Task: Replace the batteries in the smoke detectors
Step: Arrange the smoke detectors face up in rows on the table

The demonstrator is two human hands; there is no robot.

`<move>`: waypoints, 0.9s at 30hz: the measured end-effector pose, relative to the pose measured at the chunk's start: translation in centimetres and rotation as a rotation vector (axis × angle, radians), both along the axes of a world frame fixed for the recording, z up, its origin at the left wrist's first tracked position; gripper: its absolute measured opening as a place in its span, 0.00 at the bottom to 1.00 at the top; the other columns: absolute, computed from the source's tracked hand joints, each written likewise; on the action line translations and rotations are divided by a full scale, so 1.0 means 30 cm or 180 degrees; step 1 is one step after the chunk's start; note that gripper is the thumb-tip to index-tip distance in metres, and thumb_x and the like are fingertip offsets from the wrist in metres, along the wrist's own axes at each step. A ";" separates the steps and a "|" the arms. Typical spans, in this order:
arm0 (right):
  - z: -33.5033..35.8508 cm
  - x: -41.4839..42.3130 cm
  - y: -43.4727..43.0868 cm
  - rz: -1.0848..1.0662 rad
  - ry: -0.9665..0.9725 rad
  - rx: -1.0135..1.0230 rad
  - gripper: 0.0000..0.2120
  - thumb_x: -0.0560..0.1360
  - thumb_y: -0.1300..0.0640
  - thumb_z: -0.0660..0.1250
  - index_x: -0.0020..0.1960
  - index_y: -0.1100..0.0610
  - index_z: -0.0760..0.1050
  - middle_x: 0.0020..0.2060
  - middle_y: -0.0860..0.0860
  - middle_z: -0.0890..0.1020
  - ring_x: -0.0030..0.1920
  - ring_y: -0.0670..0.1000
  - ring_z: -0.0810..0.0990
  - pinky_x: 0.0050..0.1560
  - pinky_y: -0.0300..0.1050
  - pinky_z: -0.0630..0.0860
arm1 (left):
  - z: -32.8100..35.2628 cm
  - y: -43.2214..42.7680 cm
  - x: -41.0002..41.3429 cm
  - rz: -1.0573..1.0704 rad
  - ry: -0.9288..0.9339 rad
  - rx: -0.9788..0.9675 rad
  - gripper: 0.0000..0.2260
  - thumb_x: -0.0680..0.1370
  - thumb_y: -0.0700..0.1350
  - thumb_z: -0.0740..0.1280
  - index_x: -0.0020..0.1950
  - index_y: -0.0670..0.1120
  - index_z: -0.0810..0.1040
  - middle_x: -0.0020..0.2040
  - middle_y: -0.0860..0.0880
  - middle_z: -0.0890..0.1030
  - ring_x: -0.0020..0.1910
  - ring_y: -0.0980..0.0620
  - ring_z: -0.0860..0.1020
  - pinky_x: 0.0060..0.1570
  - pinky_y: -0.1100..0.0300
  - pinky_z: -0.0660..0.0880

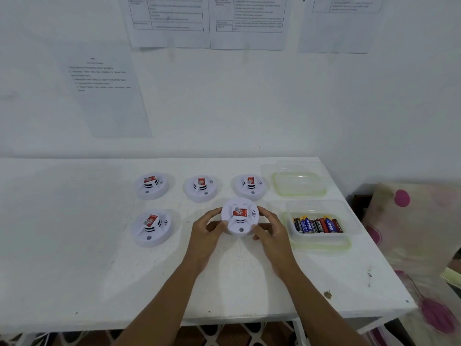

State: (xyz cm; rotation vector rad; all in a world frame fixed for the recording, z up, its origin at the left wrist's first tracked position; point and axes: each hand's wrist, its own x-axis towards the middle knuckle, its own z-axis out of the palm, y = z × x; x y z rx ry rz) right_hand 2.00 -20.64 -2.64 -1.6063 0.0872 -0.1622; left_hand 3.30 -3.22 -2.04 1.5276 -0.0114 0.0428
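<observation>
Left hand (208,227) and right hand (270,229) curl fingers round the rim of the smoke detector (240,217) between them, low over the counter (74,245); advise even opposing grip and a square twist to open it, batteries (316,224) waiting just beyond right fingers.

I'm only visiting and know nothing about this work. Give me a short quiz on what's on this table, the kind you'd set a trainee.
1. How many smoke detectors are in view on the table?
2. True or false: the batteries lie in the container nearest the wall.
3. The left hand and right hand together grip: A a battery, B a smoke detector, C a container lid.
Key: 1 five. 2 false, they lie in the near container. 3 B, the held smoke detector.
</observation>
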 end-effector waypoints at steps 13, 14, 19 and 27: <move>-0.013 0.014 -0.029 0.0501 -0.0318 -0.0895 0.29 0.70 0.64 0.73 0.67 0.47 0.70 0.60 0.44 0.74 0.52 0.44 0.79 0.50 0.39 0.79 | -0.028 0.050 0.013 -0.0458 -0.0343 0.0903 0.27 0.72 0.37 0.75 0.69 0.49 0.74 0.63 0.54 0.79 0.56 0.60 0.80 0.54 0.66 0.77; -0.011 0.011 -0.031 0.0514 -0.0373 -0.0994 0.29 0.69 0.63 0.74 0.66 0.46 0.70 0.59 0.41 0.74 0.50 0.43 0.79 0.48 0.38 0.78 | -0.031 0.052 0.016 -0.0436 -0.0384 0.1006 0.27 0.71 0.38 0.76 0.68 0.50 0.75 0.63 0.55 0.79 0.56 0.61 0.79 0.55 0.66 0.76; -0.010 0.008 -0.039 0.0450 -0.0579 -0.1340 0.28 0.68 0.58 0.75 0.65 0.47 0.71 0.56 0.35 0.75 0.53 0.39 0.75 0.45 0.30 0.71 | -0.056 0.059 0.025 -0.0381 -0.0564 0.1460 0.26 0.71 0.43 0.77 0.67 0.54 0.75 0.63 0.59 0.78 0.61 0.63 0.74 0.59 0.68 0.69; -0.038 0.002 -0.034 0.0330 -0.0568 -0.1346 0.27 0.67 0.56 0.78 0.64 0.49 0.74 0.56 0.42 0.78 0.53 0.40 0.76 0.46 0.28 0.72 | -0.080 0.062 0.021 -0.0352 -0.0617 0.1658 0.27 0.71 0.43 0.76 0.69 0.50 0.74 0.65 0.55 0.78 0.64 0.55 0.74 0.65 0.57 0.71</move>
